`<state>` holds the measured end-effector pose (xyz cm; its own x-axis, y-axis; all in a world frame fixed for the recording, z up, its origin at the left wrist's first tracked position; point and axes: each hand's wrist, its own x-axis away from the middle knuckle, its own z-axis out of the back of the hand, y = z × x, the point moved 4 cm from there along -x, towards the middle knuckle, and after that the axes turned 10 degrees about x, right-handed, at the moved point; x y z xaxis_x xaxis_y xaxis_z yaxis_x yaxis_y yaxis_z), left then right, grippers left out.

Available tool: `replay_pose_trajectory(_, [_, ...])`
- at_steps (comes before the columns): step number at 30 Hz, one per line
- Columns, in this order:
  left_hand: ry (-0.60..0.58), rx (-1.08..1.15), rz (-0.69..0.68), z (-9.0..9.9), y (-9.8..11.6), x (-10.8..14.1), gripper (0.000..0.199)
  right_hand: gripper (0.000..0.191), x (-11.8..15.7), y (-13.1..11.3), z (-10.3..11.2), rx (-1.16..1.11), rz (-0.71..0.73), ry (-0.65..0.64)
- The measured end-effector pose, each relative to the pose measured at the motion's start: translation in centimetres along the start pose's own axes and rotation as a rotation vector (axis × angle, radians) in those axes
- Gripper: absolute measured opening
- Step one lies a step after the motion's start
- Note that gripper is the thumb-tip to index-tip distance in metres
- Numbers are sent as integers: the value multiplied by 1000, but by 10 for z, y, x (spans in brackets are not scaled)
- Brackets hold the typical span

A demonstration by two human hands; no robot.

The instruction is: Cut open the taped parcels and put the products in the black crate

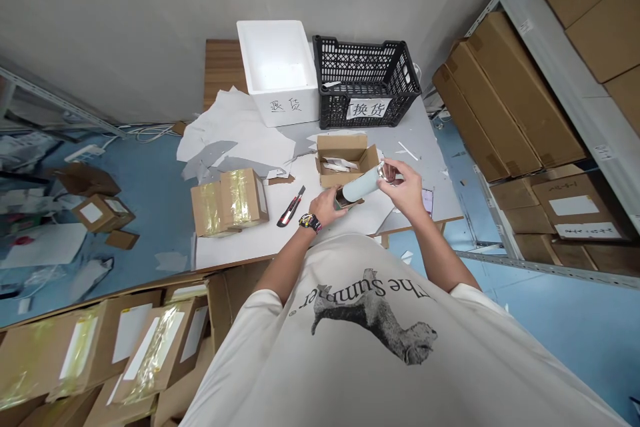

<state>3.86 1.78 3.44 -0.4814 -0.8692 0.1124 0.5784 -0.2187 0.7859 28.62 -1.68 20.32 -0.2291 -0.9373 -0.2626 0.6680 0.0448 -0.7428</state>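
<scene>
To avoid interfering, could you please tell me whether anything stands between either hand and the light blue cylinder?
Nothing visible does: the right hand holds the light blue cylinder at its shiny end, the left hand holds the dark end, and the open carton lies beyond.

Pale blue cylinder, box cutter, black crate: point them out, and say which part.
Pale blue cylinder [362,185]: head view, middle of its side.
Box cutter [291,207]: head view, middle of its handle.
Black crate [334,109]: head view, left part of its front wall.
</scene>
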Motion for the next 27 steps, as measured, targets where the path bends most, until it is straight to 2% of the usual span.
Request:
replay_pose_trajectory(3, [0, -12, -13, 6, 3, 5, 103, 52, -5, 10, 7, -75, -83, 58])
replay_pose_trajectory(6, [70, -9, -94, 20, 11, 16, 111, 52, -8, 22, 11, -162, -146, 85])
replay_pose_trajectory(9, [233, 91, -128, 40, 17, 28, 97, 55, -7, 33, 7, -271, -210, 69])
replay_pose_trajectory(11, [305, 293, -86, 50, 18, 31, 84, 59, -5, 36, 2, -352, -254, 37])
replay_pose_trajectory(13, [256, 593, 4, 53, 18, 29, 82, 61, -4, 35, -3, -409, -266, 3])
replay_pose_trajectory(16, [63, 1028, 165, 48, 23, 23, 92, 63, -6, 26, -9, -434, -215, -58])
replay_pose_trajectory(19, [-3, 1253, 215, 49, 34, 24, 85, 66, -10, 15, -13, -444, -171, -100])
replay_pose_trajectory(23, [73, 1288, 106, 51, 52, 33, 75, 67, -11, 3, -24, -522, -197, -40])
replay_pose_trajectory(27, [184, 1118, -36, 45, 71, 36, 86, 72, -3, -16, -48, -573, -230, -79])
